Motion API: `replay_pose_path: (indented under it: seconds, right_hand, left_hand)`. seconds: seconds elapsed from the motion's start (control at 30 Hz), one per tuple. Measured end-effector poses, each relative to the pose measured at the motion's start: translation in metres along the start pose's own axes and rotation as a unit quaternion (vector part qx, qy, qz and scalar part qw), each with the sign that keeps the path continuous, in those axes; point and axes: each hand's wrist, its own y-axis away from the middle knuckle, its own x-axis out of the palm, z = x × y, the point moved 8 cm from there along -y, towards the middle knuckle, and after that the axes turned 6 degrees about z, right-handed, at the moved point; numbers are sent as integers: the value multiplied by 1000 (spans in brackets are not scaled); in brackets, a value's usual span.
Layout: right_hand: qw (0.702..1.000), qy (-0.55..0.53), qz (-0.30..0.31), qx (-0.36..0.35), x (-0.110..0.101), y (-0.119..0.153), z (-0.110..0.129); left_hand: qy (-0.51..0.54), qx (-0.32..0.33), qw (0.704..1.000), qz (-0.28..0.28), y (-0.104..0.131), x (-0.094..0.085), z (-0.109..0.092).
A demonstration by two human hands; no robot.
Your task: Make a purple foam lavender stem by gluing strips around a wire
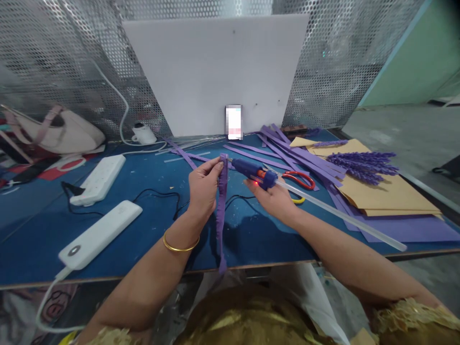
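Note:
My left hand (204, 184) pinches the top end of a purple fringed paper strip (222, 206), which hangs down past the table's front edge. In my right hand (275, 201) is a blue hot glue gun (251, 171) with a small red light lit. Its nozzle points left, at or very close to the strip's top end; whether they touch I cannot tell. A long clear glue stick (338, 213) sticks out of its back toward the lower right. Scissors with red and yellow handles (300, 180) lie just beyond my right hand.
Purple paper strips (305, 155) lie across the back right. Purple flower stems (366, 165) rest on tan paper sheets (391, 194). To the left are a white power strip (100, 179), a white extension block (100, 235) and cables. A phone (234, 122) leans on a white board (215, 72).

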Motion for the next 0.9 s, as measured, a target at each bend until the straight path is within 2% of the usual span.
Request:
replay_pose_path:
  seconds: [0.6, 0.9]
  right_hand:
    - [1000, -8, 24, 18, 4, 0, -2]
    - [999, 17, 29, 5, 5, 1, 1]
  left_hand:
    - [3, -4, 1000, -4, -1, -1, 0]
    - [7, -1, 1000, -11, -3, -4, 3]
